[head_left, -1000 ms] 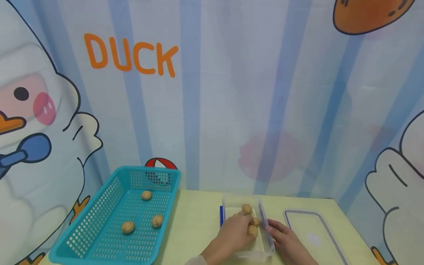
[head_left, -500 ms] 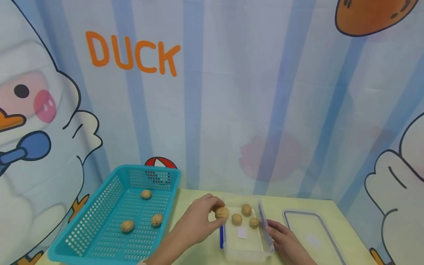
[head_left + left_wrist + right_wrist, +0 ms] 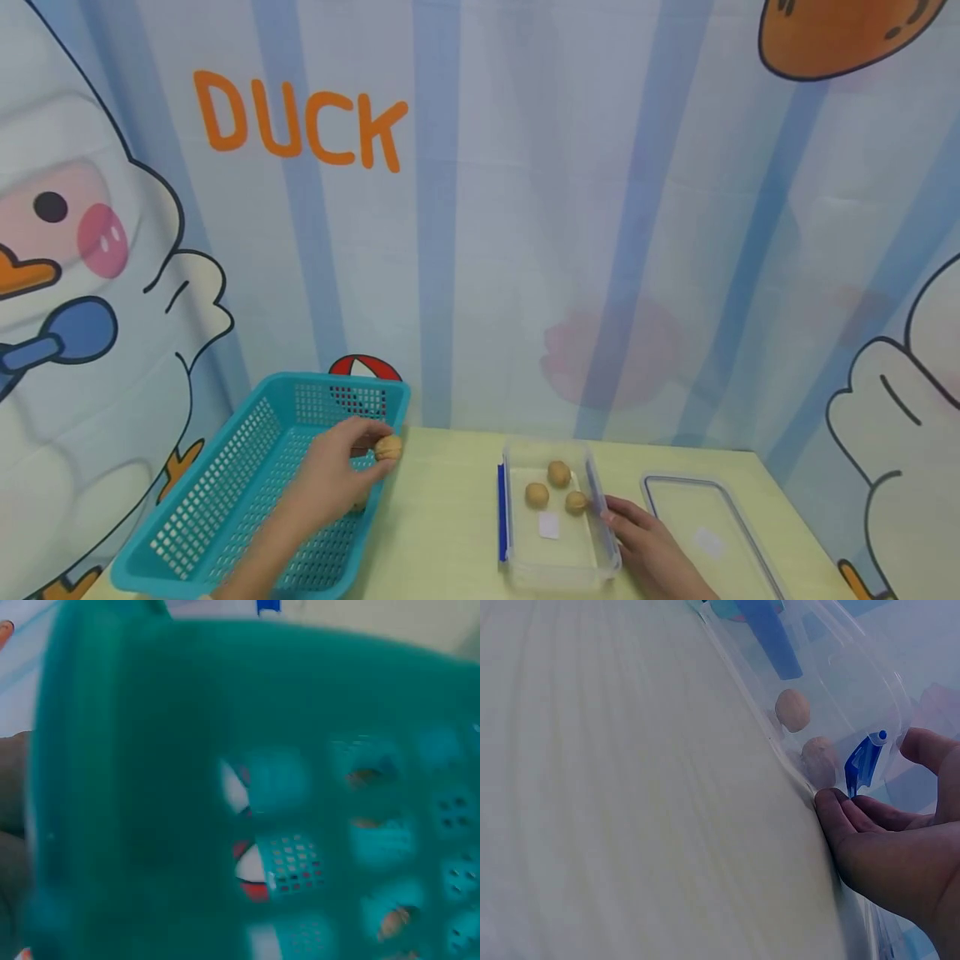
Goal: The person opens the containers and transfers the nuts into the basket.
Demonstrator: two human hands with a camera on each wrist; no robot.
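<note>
My left hand (image 3: 330,479) pinches a walnut (image 3: 388,448) between thumb and fingers, over the right rim of the teal basket (image 3: 150,575). Below that hand another walnut (image 3: 360,505) in the basket is partly covered. Through the basket's holes, blurred walnuts (image 3: 394,922) appear in the left wrist view. My right hand (image 3: 648,542) holds the right side of a clear plastic box (image 3: 562,575); the right wrist view shows its fingers around the edge near a blue latch (image 3: 864,763). Inside the box lie three walnuts (image 3: 558,474), beside a small white paper square (image 3: 549,525).
To the right of the box, a clear lid (image 3: 682,479) with a grey seal lies on the pale yellow table (image 3: 442,517). A blue flap (image 3: 502,512) hangs along the box's left side. Behind the table is a striped duck curtain (image 3: 495,250).
Holding one walnut, my left hand has come out of the box and moved left to the basket. The box now shows three walnuts. My right hand stays at the box.
</note>
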